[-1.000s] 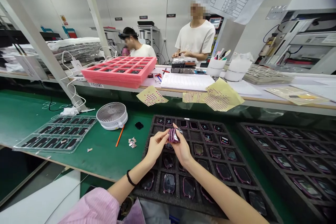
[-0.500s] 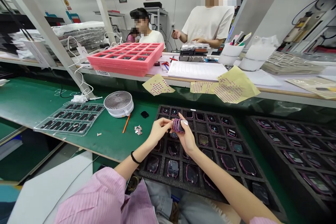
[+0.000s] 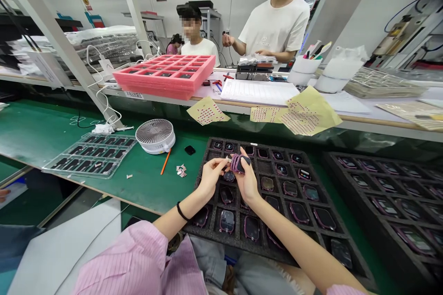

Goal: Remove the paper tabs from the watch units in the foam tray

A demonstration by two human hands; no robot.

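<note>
Over a black foam tray point(image 3: 242, 238) of watch-like pieces, my right hand point(image 3: 249, 184) is wrapped round a small stack of purple-framed watch cases point(image 3: 238, 163). My left hand point(image 3: 210, 176) pinches something small and pale at the left side of the stack; it is too small to name. Most compartments of the tray hold dark, purple-rimmed pieces, and one near the top middle has none. Left of the tray lie a black watch piece point(image 3: 189, 150), a little pile of pale strips point(image 3: 181, 170) and an orange stick point(image 3: 165, 162).
A white round fan point(image 3: 155, 136) and a clear tray of black parts point(image 3: 86, 156) are at left. Another foam tray point(image 3: 367, 212) lies right. The shelf above bears a pink foam tray point(image 3: 162, 80), papers and pen cups. Two people in white stand or sit behind; another is farther back.
The purple stack has shifted slightly right and tilted in my right hand. My left fingers have drawn a little away from it, showing the pale bit. At far left, another person's hand has appeared.
</note>
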